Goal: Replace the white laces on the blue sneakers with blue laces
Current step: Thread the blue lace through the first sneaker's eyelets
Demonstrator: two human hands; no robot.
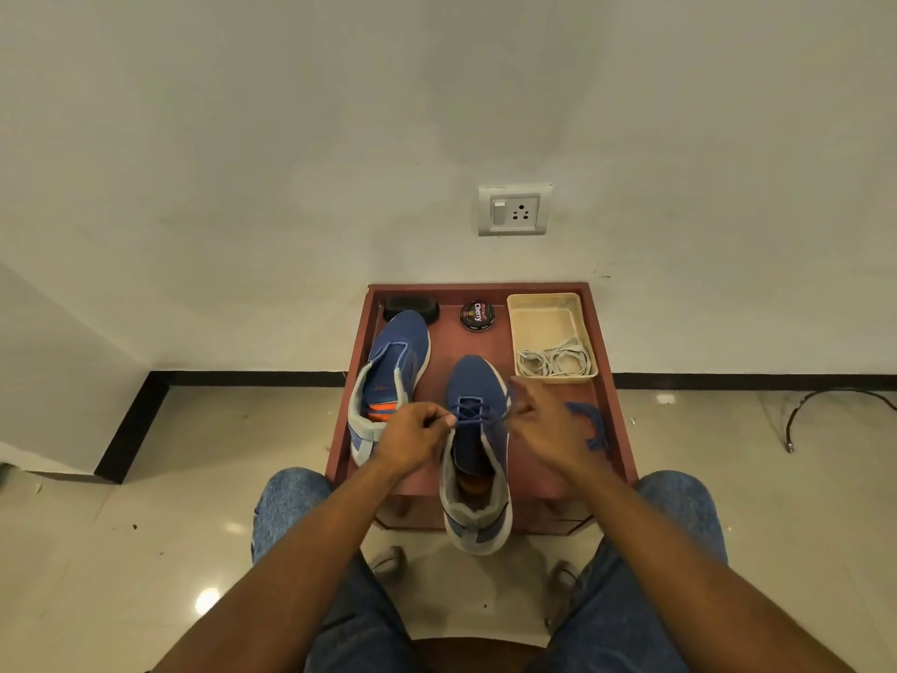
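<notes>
1. Two hands are busy over the near sneaker (478, 444): the left hand (418, 437) has its fingers curled, pinching one end of the blue lace (473, 414) at the shoe's left edge, while the right hand (543, 425) is blurred, its fingers bent toward the lace on the other side; whether it truly grips the strand I cannot tell.
2. That sneaker is blue knit with a grey collar and pale sole, toe pointing away, heel hanging over the near edge of the small red-brown table (604, 332). Blue lace already crosses its upper eyelets, right between the two hands.
3. Just right of the right hand, a loose blue lace (589, 422) lies curled on the tabletop.
4. Just beyond the left hand sits the second sneaker (390, 369), same blue, an orange patch inside, no lace to be seen in it.
5. Further out from the right hand, a cream tray (546, 315) holds the bundled white laces (556, 362) at its near end.
6. Past both hands, by the wall, a tin of shoe polish (477, 316) and a black brush (410, 306) stand side by side, the brush partly hidden by the second sneaker's toe.
7. Closest in, blue-jeaned knees flank the table.
</notes>
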